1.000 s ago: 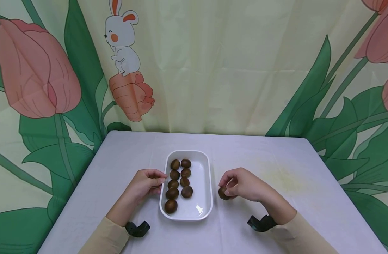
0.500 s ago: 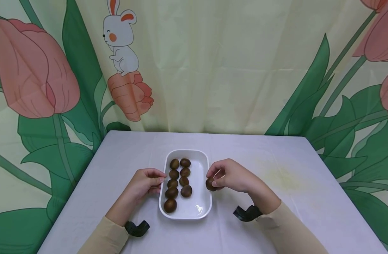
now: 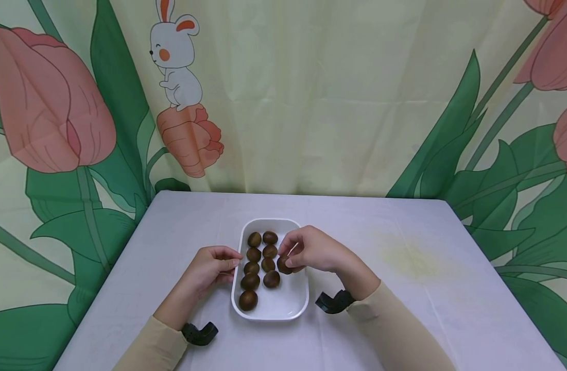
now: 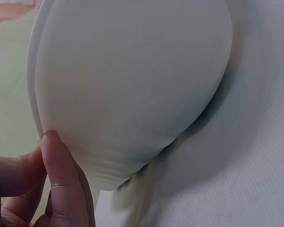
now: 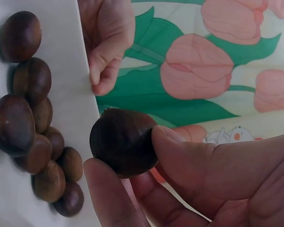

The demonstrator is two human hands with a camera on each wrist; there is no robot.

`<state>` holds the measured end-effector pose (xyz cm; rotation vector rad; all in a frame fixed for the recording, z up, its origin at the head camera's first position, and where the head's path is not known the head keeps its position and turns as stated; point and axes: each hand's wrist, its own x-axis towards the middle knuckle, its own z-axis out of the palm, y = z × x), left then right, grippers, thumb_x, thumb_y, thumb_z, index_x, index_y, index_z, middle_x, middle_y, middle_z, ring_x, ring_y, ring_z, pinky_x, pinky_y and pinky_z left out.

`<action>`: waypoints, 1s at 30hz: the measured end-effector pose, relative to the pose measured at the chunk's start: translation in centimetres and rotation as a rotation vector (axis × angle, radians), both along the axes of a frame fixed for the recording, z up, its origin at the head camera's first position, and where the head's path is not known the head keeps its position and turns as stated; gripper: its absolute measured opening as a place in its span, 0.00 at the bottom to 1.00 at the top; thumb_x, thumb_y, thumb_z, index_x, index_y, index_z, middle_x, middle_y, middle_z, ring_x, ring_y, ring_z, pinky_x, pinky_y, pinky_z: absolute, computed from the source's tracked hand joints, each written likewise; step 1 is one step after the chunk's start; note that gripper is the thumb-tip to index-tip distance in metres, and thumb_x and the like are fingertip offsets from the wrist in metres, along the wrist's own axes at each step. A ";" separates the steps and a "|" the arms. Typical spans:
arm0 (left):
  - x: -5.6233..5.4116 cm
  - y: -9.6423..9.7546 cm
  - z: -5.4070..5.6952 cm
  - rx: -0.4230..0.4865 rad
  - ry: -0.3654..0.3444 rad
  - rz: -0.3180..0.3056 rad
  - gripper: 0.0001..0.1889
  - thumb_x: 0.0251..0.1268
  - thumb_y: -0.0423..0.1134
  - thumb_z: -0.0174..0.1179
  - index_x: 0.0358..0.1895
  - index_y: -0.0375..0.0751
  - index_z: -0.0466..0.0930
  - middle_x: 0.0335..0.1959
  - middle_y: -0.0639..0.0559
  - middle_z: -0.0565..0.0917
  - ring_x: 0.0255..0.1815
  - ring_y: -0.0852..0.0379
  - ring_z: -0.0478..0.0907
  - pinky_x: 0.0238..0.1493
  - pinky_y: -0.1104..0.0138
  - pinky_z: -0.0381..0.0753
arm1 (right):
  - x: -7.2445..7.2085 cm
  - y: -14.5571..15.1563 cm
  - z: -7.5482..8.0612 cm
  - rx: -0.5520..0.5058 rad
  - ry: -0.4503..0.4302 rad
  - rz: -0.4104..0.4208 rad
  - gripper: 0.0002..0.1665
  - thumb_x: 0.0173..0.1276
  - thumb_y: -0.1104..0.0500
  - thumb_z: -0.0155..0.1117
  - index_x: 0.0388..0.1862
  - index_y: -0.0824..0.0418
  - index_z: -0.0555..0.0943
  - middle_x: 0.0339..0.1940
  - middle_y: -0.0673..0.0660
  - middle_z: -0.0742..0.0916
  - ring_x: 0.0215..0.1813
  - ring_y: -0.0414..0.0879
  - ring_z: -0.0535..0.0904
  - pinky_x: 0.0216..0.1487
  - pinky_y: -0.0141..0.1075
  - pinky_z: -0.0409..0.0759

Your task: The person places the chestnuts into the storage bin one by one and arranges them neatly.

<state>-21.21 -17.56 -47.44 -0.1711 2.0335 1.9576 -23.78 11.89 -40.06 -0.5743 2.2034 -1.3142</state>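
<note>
A white rectangular tray (image 3: 290, 304) lies on the table, with several brown chestnuts (image 3: 248, 300) in two columns along its left side. My left hand (image 3: 218, 265) pinches the tray's left rim; in the left wrist view its thumb and fingers (image 4: 64, 184) grip that edge from the outside. Over the tray's right half, my right hand (image 3: 313, 250) holds one chestnut (image 5: 123, 142) between thumb and fingertips. In the right wrist view this chestnut is clear of the others, in front of the tray's far rim. The head view does not show whether it touches the tray floor.
A white cloth (image 3: 380, 232) with a faint yellowish stain at right covers the table. Behind its far edge hangs a curtain (image 3: 311, 103) printed with tulips and a rabbit. Each wrist wears a black camera mount (image 3: 200, 334).
My right hand has carried its chestnut leftward from the table, across the tray's right rim and over the tray. My left hand has stayed on the left rim.
</note>
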 end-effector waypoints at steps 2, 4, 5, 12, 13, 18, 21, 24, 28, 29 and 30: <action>0.0 0.0 -0.1 0.003 0.000 -0.001 0.10 0.70 0.25 0.66 0.50 0.25 0.87 0.33 0.49 0.87 0.24 0.60 0.83 0.29 0.69 0.88 | -0.1 -0.5 -0.1 -0.004 -0.009 -0.003 0.12 0.64 0.74 0.70 0.45 0.66 0.88 0.38 0.58 0.92 0.38 0.45 0.90 0.44 0.41 0.93; 0.0 -0.1 -0.1 0.008 0.001 -0.003 0.11 0.70 0.26 0.66 0.51 0.24 0.86 0.33 0.50 0.87 0.24 0.60 0.83 0.29 0.69 0.88 | -0.3 -1.0 -0.3 -0.014 -0.022 -0.004 0.12 0.64 0.75 0.70 0.45 0.66 0.88 0.39 0.58 0.92 0.38 0.45 0.91 0.44 0.42 0.94; 0.0 -0.1 -0.1 0.009 0.001 -0.004 0.11 0.69 0.26 0.67 0.52 0.23 0.86 0.32 0.50 0.87 0.24 0.61 0.83 0.29 0.69 0.88 | -0.4 -1.2 -0.4 -0.017 -0.030 -0.005 0.12 0.64 0.75 0.70 0.45 0.67 0.88 0.39 0.58 0.92 0.38 0.45 0.90 0.44 0.42 0.94; -0.1 -0.1 -0.2 0.010 0.001 -0.009 0.13 0.70 0.25 0.66 0.54 0.21 0.84 0.33 0.50 0.87 0.23 0.61 0.82 0.29 0.69 0.88 | -0.6 -2.6 -1.5 -0.026 -0.073 0.008 0.11 0.64 0.76 0.70 0.45 0.70 0.87 0.40 0.58 0.92 0.38 0.43 0.90 0.42 0.42 0.94; -0.2 -0.1 -0.2 0.010 0.002 -0.009 0.13 0.70 0.25 0.66 0.54 0.21 0.85 0.33 0.50 0.87 0.23 0.61 0.82 0.29 0.69 0.88 | -0.6 -2.8 -1.7 -0.023 -0.082 0.010 0.11 0.64 0.76 0.70 0.45 0.70 0.87 0.40 0.58 0.92 0.38 0.43 0.90 0.42 0.42 0.94; -0.2 -0.1 -0.2 0.008 0.004 -0.013 0.11 0.70 0.26 0.66 0.52 0.24 0.86 0.33 0.50 0.87 0.24 0.61 0.83 0.29 0.69 0.88 | -0.5 -3.6 -2.3 0.003 -0.113 0.020 0.11 0.63 0.77 0.71 0.43 0.68 0.88 0.37 0.59 0.92 0.36 0.43 0.90 0.41 0.42 0.94; -0.2 -0.1 -0.2 0.013 0.001 -0.014 0.10 0.70 0.26 0.66 0.51 0.25 0.87 0.33 0.50 0.87 0.24 0.61 0.83 0.29 0.69 0.89 | -0.4 -3.9 -2.5 0.032 -0.100 0.044 0.11 0.62 0.78 0.71 0.40 0.67 0.88 0.34 0.57 0.91 0.35 0.43 0.89 0.39 0.41 0.93; -0.2 -0.1 -0.2 0.016 -0.002 -0.011 0.10 0.70 0.26 0.66 0.51 0.25 0.87 0.33 0.50 0.88 0.24 0.61 0.83 0.29 0.69 0.89 | -0.3 -4.0 -2.7 0.073 -0.084 0.082 0.12 0.61 0.78 0.71 0.37 0.65 0.89 0.32 0.54 0.90 0.34 0.42 0.88 0.37 0.40 0.93; -0.2 -0.1 -0.2 0.016 -0.006 -0.005 0.12 0.70 0.25 0.66 0.53 0.22 0.85 0.32 0.50 0.87 0.24 0.62 0.82 0.29 0.70 0.88 | 0.0 -4.2 -2.7 0.131 -0.046 0.137 0.13 0.60 0.78 0.73 0.34 0.61 0.90 0.32 0.51 0.90 0.32 0.41 0.87 0.35 0.38 0.92; -0.2 -0.1 -0.2 0.016 -0.004 -0.006 0.12 0.70 0.25 0.66 0.53 0.22 0.85 0.32 0.50 0.87 0.24 0.62 0.82 0.29 0.70 0.88 | 0.0 -4.2 -2.7 0.144 -0.032 0.148 0.13 0.59 0.77 0.73 0.34 0.61 0.90 0.33 0.50 0.89 0.32 0.41 0.86 0.35 0.38 0.92; -0.2 -0.1 -0.1 0.015 -0.004 -0.007 0.13 0.70 0.26 0.66 0.54 0.22 0.85 0.32 0.51 0.87 0.24 0.62 0.82 0.29 0.70 0.88 | 0.1 -4.2 -2.7 0.159 -0.017 0.155 0.13 0.59 0.77 0.74 0.33 0.60 0.90 0.34 0.50 0.89 0.31 0.41 0.86 0.35 0.38 0.91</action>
